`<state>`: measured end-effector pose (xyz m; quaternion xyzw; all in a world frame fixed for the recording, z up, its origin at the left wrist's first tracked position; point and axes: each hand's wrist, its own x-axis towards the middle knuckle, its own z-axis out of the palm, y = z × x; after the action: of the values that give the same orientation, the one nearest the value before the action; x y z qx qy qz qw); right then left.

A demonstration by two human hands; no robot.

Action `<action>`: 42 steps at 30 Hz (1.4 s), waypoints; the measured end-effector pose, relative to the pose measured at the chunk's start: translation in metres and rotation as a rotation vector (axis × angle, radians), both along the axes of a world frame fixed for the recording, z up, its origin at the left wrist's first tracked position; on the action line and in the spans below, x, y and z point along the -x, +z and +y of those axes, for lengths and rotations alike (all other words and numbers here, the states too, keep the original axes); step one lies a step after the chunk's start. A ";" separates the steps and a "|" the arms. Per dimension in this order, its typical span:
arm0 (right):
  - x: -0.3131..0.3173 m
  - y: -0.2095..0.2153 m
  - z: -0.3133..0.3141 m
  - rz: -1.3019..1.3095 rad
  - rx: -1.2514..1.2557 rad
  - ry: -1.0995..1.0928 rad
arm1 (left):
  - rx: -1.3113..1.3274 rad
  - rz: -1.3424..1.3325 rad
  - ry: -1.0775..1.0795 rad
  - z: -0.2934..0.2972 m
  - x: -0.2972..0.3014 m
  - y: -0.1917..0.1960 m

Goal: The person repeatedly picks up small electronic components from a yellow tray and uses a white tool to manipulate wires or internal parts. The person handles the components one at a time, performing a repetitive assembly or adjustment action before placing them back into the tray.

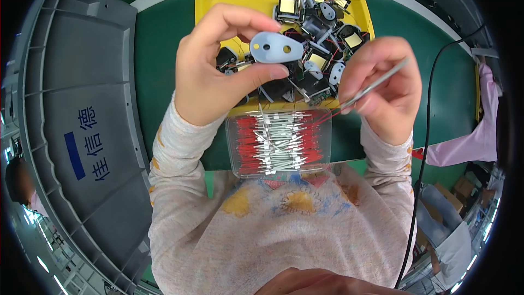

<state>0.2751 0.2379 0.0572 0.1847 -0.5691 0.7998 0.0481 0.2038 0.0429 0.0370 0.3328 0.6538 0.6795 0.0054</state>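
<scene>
A yellow tray on the green desk is holding a heap of small black coil parts with yellow tape and grey tabs. Just in front of it, a clear plastic box is holding red wires with white sleeves. The left hand is lifting above the tray, pinching a grey teardrop-shaped plate with 2 holes between thumb and fingers. The right hand is gripping metal tweezers, its fingers curled closed around them.
</scene>
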 end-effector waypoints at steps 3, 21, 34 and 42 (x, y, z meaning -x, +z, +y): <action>0.015 0.006 -0.013 -0.030 0.089 -0.070 | -0.103 -0.129 -0.144 0.001 0.001 0.004; 0.032 -0.004 -0.015 0.469 -0.194 -0.436 | -0.261 -0.077 0.024 0.007 0.001 -0.009; 0.032 0.004 -0.002 0.632 -0.428 -0.573 | 0.122 0.413 -0.084 -0.012 0.013 0.006; 0.031 0.003 -0.003 0.646 -0.434 -0.663 | 0.154 0.458 -0.120 -0.009 0.009 0.009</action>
<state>0.2440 0.2351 0.0603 0.2378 -0.7061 0.5072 0.4330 0.1949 0.0337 0.0464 0.5148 0.6671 0.5329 -0.0773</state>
